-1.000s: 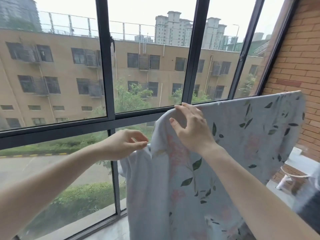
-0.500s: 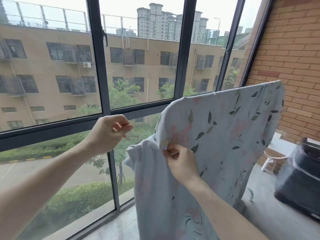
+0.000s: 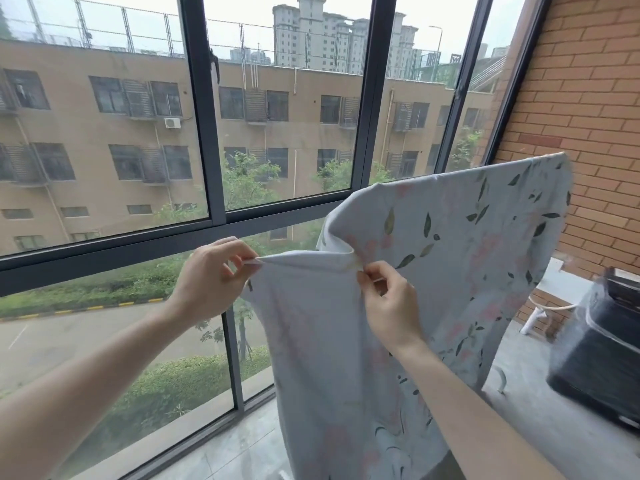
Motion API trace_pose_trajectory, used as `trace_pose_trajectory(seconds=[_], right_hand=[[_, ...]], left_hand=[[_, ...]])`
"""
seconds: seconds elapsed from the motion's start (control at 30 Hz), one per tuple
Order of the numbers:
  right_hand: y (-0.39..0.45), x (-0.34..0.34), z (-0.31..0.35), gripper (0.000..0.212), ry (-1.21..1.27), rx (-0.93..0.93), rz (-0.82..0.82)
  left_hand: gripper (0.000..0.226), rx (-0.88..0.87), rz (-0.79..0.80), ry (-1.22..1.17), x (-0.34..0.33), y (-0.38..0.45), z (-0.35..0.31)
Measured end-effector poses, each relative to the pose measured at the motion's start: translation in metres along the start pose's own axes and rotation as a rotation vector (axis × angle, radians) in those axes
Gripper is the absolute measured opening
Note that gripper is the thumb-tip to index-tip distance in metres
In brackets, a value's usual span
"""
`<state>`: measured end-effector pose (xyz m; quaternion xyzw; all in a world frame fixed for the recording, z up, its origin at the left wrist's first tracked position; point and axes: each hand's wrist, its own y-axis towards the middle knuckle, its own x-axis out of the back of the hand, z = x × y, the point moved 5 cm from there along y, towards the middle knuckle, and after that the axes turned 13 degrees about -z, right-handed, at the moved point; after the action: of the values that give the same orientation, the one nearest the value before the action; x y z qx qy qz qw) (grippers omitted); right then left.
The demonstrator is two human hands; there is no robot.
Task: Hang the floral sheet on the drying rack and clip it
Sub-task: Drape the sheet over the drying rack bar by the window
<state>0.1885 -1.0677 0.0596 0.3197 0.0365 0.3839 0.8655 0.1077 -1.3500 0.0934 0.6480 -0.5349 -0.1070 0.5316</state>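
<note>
Both hands: left, right, pinch floral sheet edge between.

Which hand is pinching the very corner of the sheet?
The left hand pinches the corner tip of the sheet; the right hand grips the edge further along.

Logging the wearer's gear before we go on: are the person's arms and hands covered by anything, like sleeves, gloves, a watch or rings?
Nothing is worn that shows. The left hand and right hand are bare, with no gloves, and no rings can be made out. Both forearms are uncovered to the frame's edge: no sleeve, watch or band in view.
</note>
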Motion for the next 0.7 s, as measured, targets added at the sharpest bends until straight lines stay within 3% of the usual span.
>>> trace_pose_trajectory(seconds=[0.07,0.13,0.2,0.3,0.37,0.57,0.7], right_hand=[[0.0,-0.001,0.008,0.017,-0.003,0.053,0.046],[-0.005,-0.012,0.006,0.018,-0.067,0.05,0.118],[-0.012,-0.025,-0.001,0.019,-0.132,0.013,0.183],[-0.027,-0.035,-0.013,0.019,-0.17,-0.015,0.22],[-0.035,-0.035,-0.02,0.019,-0.174,-0.036,0.208],[-0.05,-0.02,-0.038,0.01,-0.191,-0.149,0.211],[-0.058,-0.005,-0.045,0.006,-0.191,-0.198,0.247]], left_hand=[[0.007,0.059,-0.055,-0.022,0.009,-0.006,0.013],[0.012,0.018,0.003,0.08,0.007,-0.014,0.021],[0.02,-0.01,0.177,0.19,-0.001,-0.024,0.027],[0.021,0.025,0.578,0.31,-0.016,-0.046,0.037],[0.014,0.035,0.669,0.32,-0.018,-0.05,0.036],[0.031,0.144,0.387,0.042,-0.031,-0.013,-0.001],[0.072,0.237,0.377,-0.058,-0.065,0.003,-0.021]])
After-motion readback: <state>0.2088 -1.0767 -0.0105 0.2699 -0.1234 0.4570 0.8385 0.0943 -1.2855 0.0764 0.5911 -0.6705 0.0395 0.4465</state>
